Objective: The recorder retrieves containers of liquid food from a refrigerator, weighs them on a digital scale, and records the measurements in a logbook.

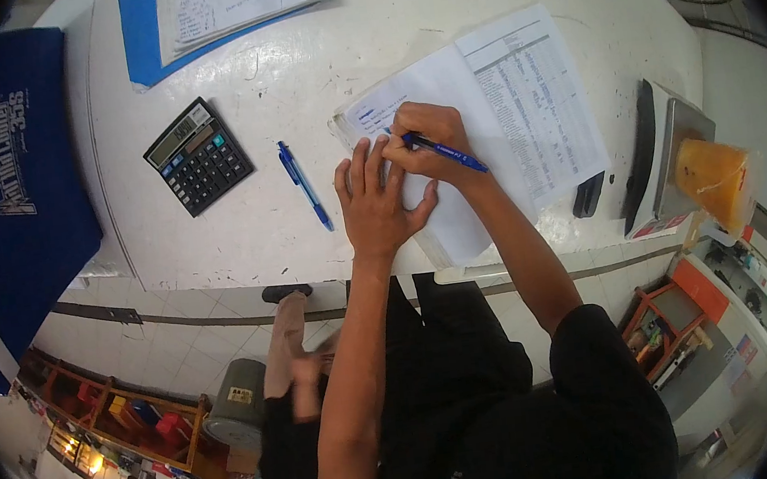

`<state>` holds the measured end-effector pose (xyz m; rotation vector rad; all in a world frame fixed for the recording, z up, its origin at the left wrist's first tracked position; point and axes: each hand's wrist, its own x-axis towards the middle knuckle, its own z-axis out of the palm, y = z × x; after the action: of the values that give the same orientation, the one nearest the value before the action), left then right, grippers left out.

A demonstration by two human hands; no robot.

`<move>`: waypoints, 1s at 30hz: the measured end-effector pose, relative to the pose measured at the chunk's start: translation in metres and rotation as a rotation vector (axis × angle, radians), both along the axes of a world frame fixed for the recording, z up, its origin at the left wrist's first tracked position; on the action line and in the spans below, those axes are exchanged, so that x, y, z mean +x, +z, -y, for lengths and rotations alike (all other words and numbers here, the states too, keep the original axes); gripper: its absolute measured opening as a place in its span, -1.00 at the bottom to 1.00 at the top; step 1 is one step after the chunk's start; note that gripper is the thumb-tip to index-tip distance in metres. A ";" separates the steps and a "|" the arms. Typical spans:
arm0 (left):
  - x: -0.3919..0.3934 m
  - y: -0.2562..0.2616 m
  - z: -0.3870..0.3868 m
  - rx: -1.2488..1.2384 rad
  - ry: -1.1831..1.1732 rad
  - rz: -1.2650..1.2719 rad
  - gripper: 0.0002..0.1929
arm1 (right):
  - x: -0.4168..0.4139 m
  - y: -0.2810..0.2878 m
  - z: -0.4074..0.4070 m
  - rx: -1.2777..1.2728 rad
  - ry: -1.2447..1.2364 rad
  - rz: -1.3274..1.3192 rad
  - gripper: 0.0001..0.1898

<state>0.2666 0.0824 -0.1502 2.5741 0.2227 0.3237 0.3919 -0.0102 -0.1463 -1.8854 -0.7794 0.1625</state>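
Note:
My right hand (pixel 432 137) grips a dark blue ballpoint pen (pixel 448 152) over a white sheet of paper (pixel 441 89) that carries a few handwritten lines near its upper left. The pen's tip is hidden behind my fingers. Spread flat, my left hand (pixel 382 194) rests on the sheet's left side, its fingertips close to my right hand. Under the sheet and out to its right lies a printed table page (pixel 523 98). A second blue pen (pixel 305 186) lies on the white table (pixel 272 244) left of my left hand, and beyond it sits a black calculator (pixel 198 157).
A blue folder with handwritten papers (pixel 247 5) lies at the table's far edge. Right of the pages are a small black stapler-like object (pixel 588 195) and an orange-filled plastic bag (pixel 713 173). A blue cooler box (pixel 17 159) stands left. Another person's blurred hand (pixel 306 381) shows below.

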 end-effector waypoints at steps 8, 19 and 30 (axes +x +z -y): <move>-0.001 0.001 0.001 0.002 0.000 0.024 -0.34 | -0.001 0.006 -0.001 0.129 -0.108 -0.100 -0.78; 0.000 -0.001 0.001 0.025 -0.002 -0.005 -0.35 | 0.000 0.002 -0.001 0.018 -0.001 -0.052 -0.80; -0.002 0.000 0.002 0.011 0.008 0.014 -0.34 | -0.001 0.009 0.003 0.113 -0.041 -0.119 -0.84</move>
<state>0.2642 0.0799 -0.1500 2.5816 0.2262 0.3469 0.3911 -0.0129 -0.1377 -1.7668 -0.6558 0.1992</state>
